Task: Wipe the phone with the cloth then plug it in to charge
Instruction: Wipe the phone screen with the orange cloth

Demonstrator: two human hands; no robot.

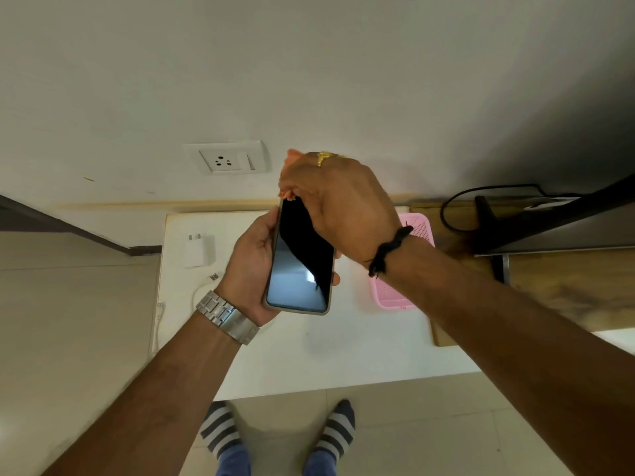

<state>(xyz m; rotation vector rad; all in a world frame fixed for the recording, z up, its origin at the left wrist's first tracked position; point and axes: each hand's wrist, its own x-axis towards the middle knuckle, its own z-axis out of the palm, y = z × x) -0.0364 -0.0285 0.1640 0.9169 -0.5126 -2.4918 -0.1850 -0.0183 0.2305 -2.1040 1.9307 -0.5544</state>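
The left hand (252,266) cradles the phone (299,266) from its left edge, palm under the back and fingertips just showing past the right edge, so the hand is closed around it with the dark screen facing up and the phone's far end tilted away from the person. The right hand (338,207) comes over the phone's far end, fingers curled tight on an orange cloth (288,187), most of it hidden in the fist, with a bit poking out above the knuckles and another bit pressed at the phone's top edge. A gold ring (324,157) sits on that hand and a black thread band (390,250) on its wrist; a metal watch (226,316) is on the left wrist. Both hands are held above a white table (343,359). Left of the left hand, on the table, lie a white charger (199,250) and a white cable (202,290), its plug end near the left wrist. Beyond the hands, on the wall, a socket (226,161) is to the upper left of the right fist. Under the right forearm a pink basket (402,269) rests on the table. Right of the right arm stands a dark monitor (556,225) on a wooden surface
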